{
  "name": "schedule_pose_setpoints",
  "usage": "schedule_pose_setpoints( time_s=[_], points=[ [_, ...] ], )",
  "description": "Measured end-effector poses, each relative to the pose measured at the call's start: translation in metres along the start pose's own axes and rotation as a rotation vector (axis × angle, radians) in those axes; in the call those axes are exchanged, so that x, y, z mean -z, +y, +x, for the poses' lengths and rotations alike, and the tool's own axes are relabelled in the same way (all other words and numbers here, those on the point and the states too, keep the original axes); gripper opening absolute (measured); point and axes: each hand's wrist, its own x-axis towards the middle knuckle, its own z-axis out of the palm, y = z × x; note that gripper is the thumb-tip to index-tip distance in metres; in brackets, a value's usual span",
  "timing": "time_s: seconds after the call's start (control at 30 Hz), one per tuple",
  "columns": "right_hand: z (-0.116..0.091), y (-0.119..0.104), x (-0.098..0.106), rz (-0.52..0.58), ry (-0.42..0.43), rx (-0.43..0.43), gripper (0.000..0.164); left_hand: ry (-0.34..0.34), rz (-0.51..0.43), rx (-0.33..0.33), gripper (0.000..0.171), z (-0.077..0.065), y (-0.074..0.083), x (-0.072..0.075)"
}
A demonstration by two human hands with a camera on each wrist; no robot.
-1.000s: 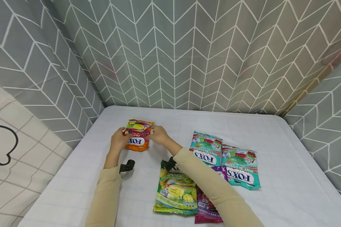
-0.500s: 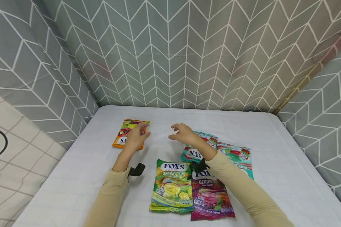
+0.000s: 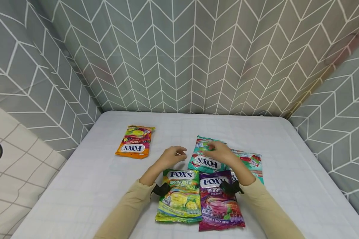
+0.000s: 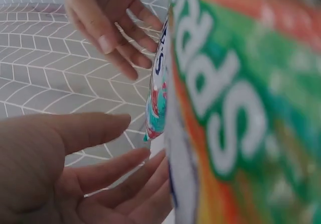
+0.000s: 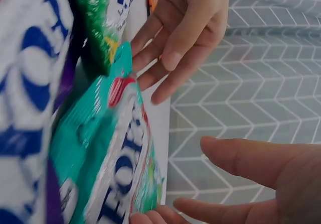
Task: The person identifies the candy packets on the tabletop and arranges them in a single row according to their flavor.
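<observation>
My left hand (image 3: 171, 156) hovers just left of a teal FOX'S candy bag (image 3: 207, 162), its fingers loosely bent and holding nothing. Over that same bag's right side is my right hand (image 3: 221, 154), also with relaxed fingers; in the right wrist view its lower fingertips (image 5: 155, 216) are close to the bag, and contact cannot be told. A second teal bag (image 3: 252, 161) lies to the right, partly behind the right hand and wrist. Nearer the body, a green-yellow Spring Tea bag (image 3: 179, 200) and a purple Berries bag (image 3: 219, 207) lie side by side under the wrists.
An orange-red Fruits candy bag (image 3: 134, 142) lies apart at the far left of the white table (image 3: 87, 186). Grey patterned curtains (image 3: 179, 66) rise behind the table and at both sides. Dark wrist mounts (image 3: 161, 190) sit low over the near bags.
Both hands have let go of the orange Fruits bag, which stays at the far left. They have moved right and nearer, to either side of the left teal bag.
</observation>
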Motion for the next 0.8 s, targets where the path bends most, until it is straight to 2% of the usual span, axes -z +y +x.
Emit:
schedule_pose_setpoints(
  time_s=[0.13,0.23,0.33,0.37,0.53,0.7,0.8],
  points=[
    [-0.011,0.010,0.004,-0.049,0.025,-0.021,0.055,-0.097,-0.081,-0.005,0.037,0.002,0.000,-0.004],
    [-0.017,0.016,0.006,-0.077,0.037,-0.050,0.058,-0.162,-0.119,0.007,0.041,0.002,-0.002,-0.004],
    [-0.019,0.020,0.007,-0.095,0.037,-0.063,0.054,-0.212,-0.145,0.013,0.043,0.002,-0.001,-0.004],
    [-0.019,0.021,0.007,-0.095,0.035,-0.077,0.046,-0.225,-0.150,0.012,0.044,0.002,-0.001,-0.004],
    [-0.023,0.026,0.009,-0.099,0.014,-0.129,0.031,-0.265,-0.141,0.011,0.046,0.004,0.001,-0.004],
    [-0.021,0.028,0.009,-0.094,0.024,-0.179,0.029,-0.310,-0.134,-0.002,0.048,0.011,0.003,-0.001],
    [-0.018,0.031,0.009,-0.099,0.041,-0.202,0.031,-0.329,-0.140,0.015,0.049,0.019,0.005,-0.002]
  ],
)
